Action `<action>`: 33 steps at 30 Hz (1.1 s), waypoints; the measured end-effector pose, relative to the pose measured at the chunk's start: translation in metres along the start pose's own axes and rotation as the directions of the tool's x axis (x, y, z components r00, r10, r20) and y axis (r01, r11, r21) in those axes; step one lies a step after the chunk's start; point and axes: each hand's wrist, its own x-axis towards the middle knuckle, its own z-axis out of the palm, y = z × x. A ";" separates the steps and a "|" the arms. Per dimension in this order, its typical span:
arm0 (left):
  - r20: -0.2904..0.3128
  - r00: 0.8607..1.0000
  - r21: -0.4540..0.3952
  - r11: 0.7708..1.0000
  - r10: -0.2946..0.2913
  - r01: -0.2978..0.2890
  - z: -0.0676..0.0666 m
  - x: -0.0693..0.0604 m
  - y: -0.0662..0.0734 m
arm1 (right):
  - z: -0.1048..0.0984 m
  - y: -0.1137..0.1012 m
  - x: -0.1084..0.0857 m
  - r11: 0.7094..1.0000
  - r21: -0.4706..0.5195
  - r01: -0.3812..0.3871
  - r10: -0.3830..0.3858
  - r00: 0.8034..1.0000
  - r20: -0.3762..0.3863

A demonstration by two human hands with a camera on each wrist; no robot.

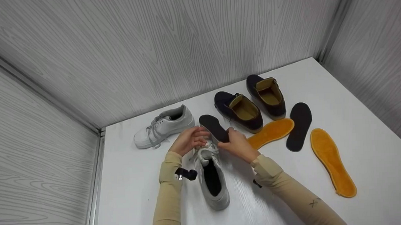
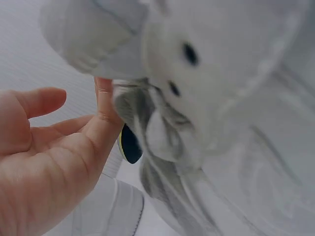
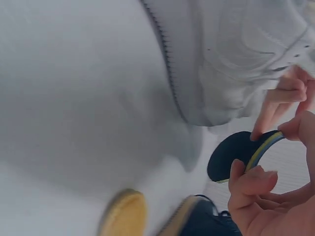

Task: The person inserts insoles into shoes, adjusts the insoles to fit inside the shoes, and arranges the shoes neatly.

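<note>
Pinched in my right hand (image 1: pixel 237 144) is a black insole (image 1: pixel 214 127), raised over the toe of a white lace-up sneaker (image 1: pixel 221 196). Its thin edge shows yellow and blue in the right wrist view, where the insole (image 3: pixel 232 156) looks bent. My left hand (image 1: pixel 191 140) is beside the sneaker's laces, its fingers loosely extended; one fingertip appears to touch the insole. The left wrist view has the left hand (image 2: pixel 59 162) next to the grey laces (image 2: pixel 160 147), with part of the insole behind them. A dark insole is visible inside the sneaker.
Another white sneaker (image 1: pixel 167 125) lies at the back left. Two dark shoes (image 1: pixel 258 121) (image 1: pixel 280 110) with tan linings stand at the back. To the right are two orange fuzzy insoles (image 1: pixel 272 132) (image 1: pixel 333 162) and a black insole (image 1: pixel 299 126). Panelled walls border the white table (image 1: pixel 129 196).
</note>
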 end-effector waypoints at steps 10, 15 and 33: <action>0.024 0.991 -0.034 0.990 0.135 -0.134 0.000 -0.020 0.023 | -0.021 -0.041 -0.027 0.995 -0.038 0.089 -0.092 0.991 -0.098; -0.015 0.977 -0.025 0.977 0.211 -0.211 0.004 -0.028 0.028 | -0.023 -0.053 -0.038 0.991 -0.021 0.131 -0.132 0.982 -0.138; -0.132 0.930 0.161 0.933 0.344 -0.323 0.015 -0.041 0.025 | -0.022 -0.079 -0.079 0.963 -0.026 0.269 -0.269 0.949 -0.164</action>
